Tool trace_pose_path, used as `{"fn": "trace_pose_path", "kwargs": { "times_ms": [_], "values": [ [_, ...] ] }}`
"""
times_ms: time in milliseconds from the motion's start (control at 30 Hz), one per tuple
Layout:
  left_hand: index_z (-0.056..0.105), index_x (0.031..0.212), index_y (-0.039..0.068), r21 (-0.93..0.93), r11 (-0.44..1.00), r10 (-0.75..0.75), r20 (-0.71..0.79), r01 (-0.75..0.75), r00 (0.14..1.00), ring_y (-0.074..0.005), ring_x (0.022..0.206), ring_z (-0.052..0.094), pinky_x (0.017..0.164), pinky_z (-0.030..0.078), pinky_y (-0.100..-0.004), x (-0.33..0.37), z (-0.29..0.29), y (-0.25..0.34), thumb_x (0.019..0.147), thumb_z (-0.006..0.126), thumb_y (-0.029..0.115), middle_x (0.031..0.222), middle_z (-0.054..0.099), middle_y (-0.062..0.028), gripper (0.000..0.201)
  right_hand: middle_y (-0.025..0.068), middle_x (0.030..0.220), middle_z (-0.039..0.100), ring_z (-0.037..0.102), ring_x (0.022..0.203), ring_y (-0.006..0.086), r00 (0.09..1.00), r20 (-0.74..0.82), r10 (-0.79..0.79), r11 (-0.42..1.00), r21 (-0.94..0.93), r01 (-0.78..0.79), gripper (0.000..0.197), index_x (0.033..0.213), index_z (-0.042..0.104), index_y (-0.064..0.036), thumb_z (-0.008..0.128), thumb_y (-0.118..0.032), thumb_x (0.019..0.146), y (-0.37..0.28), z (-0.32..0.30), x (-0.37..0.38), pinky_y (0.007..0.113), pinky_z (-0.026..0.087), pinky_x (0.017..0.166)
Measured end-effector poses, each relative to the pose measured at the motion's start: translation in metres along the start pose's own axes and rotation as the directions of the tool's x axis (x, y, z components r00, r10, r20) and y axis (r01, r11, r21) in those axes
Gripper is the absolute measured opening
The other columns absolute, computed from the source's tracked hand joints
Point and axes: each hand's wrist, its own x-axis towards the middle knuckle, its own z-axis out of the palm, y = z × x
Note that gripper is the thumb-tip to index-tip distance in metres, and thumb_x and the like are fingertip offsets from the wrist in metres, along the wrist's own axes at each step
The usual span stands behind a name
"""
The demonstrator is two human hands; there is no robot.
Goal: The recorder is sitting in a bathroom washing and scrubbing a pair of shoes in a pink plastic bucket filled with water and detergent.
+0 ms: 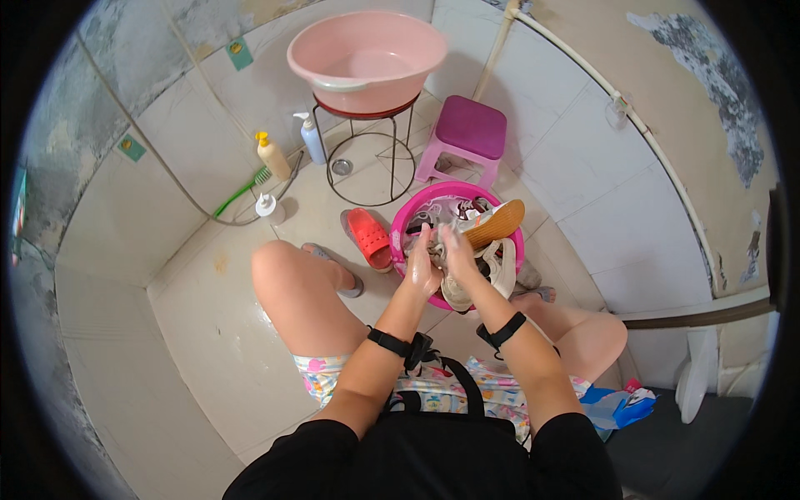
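Both of my hands are wet and raised over a bright pink basin (398, 218) packed with shoes and sudsy water. My left hand (424, 265) has its fingers stretched upward and its palm turned inward. Facing it, a small gap away, my right hand (457, 254) also has its fingers extended, slightly blurred. I see nothing held in either one. Just beyond the right hand, a shoe with a tan sole (497, 223) rests sole-up on the basin's edge. A whitish shoe (502, 267) lies below it, close to my right wrist. Other shoes in the basin are partly hidden.
A pale pink tub (367, 85) stands on a wire stand (393, 158) at the back, beside a purple stool (471, 129). A red slipper (369, 235) lies left of the basin. Farther left are a yellow-topped bottle (273, 158), a blue bottle (312, 140), a white pump bottle (269, 208) and a green brush (242, 192).
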Motion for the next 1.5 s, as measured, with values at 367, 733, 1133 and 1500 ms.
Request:
{"fn": "trace_pose_path", "kwargs": {
  "times_ms": [367, 733, 1133, 1500],
  "values": [
    [0.055, 0.093, 0.004, 0.559, 0.781, 0.456, -0.206, -0.279, 0.866, -0.0156, 0.06, 0.058, 0.046, 0.044, -0.0256, 0.09, 0.0, -0.031, 0.074, 0.061, -0.004, 0.08, 0.062, -0.0079, 0.021, 0.0202, 0.133, 0.04, 0.042, 0.118, 0.033, 0.982, 0.109, 0.154, 0.532, -0.846, 0.011, 0.048, 0.121, 0.051, -0.0042, 0.052, -0.035, 0.085, 0.082, -0.06, 0.002, 0.049, 0.036, 0.093],
    [0.043, 0.124, 0.01, 0.877, -0.473, 0.163, -0.01, 0.087, 0.987, -0.0321, 0.091, 0.059, 0.075, 0.046, -0.0425, 0.248, -0.042, -0.061, 0.086, 0.054, 0.018, 0.101, 0.061, -0.0171, 0.04, 0.0231, 0.147, 0.002, 0.017, 0.134, 0.0363, 0.792, 0.367, 0.487, 0.52, -0.851, 0.075, 0.067, 0.142, 0.02, -0.0129, 0.044, -0.043, 0.087, 0.091, -0.057, -0.008, 0.048, 0.023, 0.105],
    [0.054, 0.112, -0.003, 0.609, -0.793, -0.182, -0.278, 0.026, 0.943, -0.0346, 0.107, 0.055, 0.087, 0.047, -0.0381, 0.292, -0.062, -0.089, 0.077, 0.057, 0.011, 0.112, 0.057, -0.0228, 0.038, 0.024, 0.145, -0.016, 0.017, 0.133, 0.0415, 0.598, 0.421, 0.682, 0.544, -0.838, -0.03, 0.076, 0.143, 0.011, -0.0134, 0.051, -0.041, 0.085, 0.079, -0.07, 0.02, 0.051, 0.028, 0.102],
    [0.053, 0.087, 0.001, 0.38, 0.92, -0.001, -0.248, 0.099, 0.969, -0.0233, 0.06, 0.055, 0.05, 0.047, -0.0344, 0.228, -0.009, -0.046, 0.085, 0.045, 0.007, 0.073, 0.053, -0.0112, 0.011, 0.0093, 0.135, 0.041, 0.041, 0.121, 0.0199, 0.881, 0.066, 0.469, 0.719, 0.55, -0.424, 0.053, 0.135, 0.037, -0.0072, 0.051, -0.032, 0.09, 0.071, -0.076, 0.102, 0.031, 0.032, 0.098]
  ]
}}
